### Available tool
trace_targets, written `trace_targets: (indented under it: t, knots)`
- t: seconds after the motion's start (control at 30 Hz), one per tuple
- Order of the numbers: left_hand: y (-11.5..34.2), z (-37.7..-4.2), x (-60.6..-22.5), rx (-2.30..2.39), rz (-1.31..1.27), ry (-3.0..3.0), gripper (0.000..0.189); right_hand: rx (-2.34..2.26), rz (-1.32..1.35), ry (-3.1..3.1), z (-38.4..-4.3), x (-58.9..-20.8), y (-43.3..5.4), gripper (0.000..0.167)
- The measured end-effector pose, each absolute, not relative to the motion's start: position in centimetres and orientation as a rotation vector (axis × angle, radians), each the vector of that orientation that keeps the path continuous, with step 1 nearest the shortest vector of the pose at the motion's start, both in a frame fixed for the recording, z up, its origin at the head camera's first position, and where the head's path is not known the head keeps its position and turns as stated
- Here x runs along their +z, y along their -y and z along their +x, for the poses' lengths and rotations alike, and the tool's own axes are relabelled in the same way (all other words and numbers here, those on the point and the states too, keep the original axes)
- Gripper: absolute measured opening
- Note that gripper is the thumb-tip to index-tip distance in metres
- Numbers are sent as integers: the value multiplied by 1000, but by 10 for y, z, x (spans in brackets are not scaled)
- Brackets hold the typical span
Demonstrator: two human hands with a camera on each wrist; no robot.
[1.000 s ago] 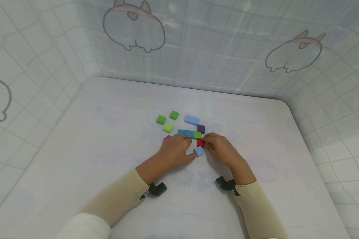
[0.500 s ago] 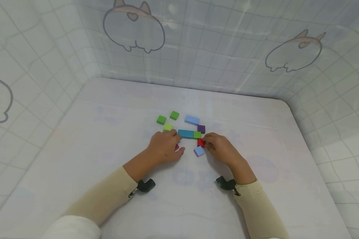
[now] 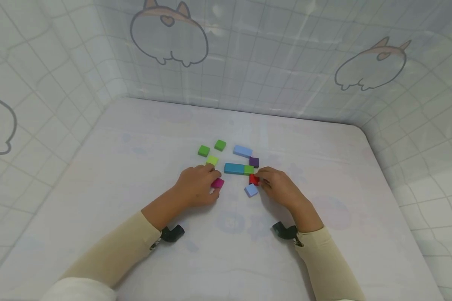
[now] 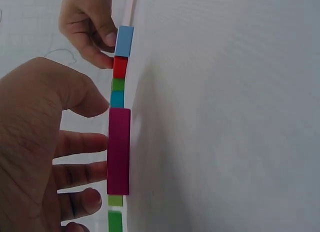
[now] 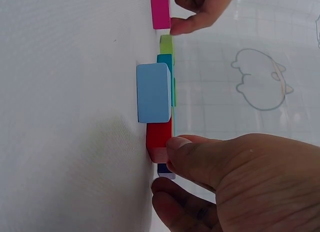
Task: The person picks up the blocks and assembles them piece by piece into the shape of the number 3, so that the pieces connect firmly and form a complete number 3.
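Observation:
In the head view my left hand (image 3: 196, 186) hovers over a magenta block (image 3: 218, 183). Thumb and fingers are spread, and the left wrist view shows the magenta block (image 4: 119, 152) just beyond them; contact is unclear. My right hand (image 3: 280, 186) pinches the right end of a red block (image 3: 253, 179), its thumb on the block (image 5: 159, 142) in the right wrist view. Part of its index finger is hidden behind the thumb. A small light blue block (image 3: 250, 190) lies just in front. Behind the red one, a teal block (image 3: 234, 169) and a green block (image 3: 249, 170) sit end to end.
Farther back lie a long light blue block (image 3: 242, 151) and a dark purple block (image 3: 254, 162). Two green blocks (image 3: 204, 151) and a lime block (image 3: 212, 160) are at the left. Patterned cloth walls (image 3: 271, 62) surround the white table surface (image 3: 154, 138).
My left hand has moved left, away from the light blue and teal blocks, to the magenta block, which now sits farther right than at first. The right hand stays at the red block.

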State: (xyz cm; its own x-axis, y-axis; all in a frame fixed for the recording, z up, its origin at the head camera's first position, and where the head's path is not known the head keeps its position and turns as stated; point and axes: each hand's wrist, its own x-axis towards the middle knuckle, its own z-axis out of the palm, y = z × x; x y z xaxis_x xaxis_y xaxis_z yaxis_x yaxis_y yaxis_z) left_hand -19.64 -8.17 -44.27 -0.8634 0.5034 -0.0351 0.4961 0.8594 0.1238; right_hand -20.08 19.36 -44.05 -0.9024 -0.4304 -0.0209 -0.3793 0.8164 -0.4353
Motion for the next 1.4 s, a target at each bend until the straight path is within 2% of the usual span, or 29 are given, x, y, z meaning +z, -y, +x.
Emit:
trace_targets:
  t: [0.27, 0.53, 1.4]
  knots:
    - [88, -192, -441, 282, 713, -2875, 42, -657, -660, -2886, -201, -441, -195, 32]
    - [86, -189, -444, 361, 762, -2850, 37, -644, -655, -2886, -202, -440, -195, 32]
    - [48, -195, -440, 323, 871, -2801, 47, -650, -634, -2877, -205, -440, -196, 32]
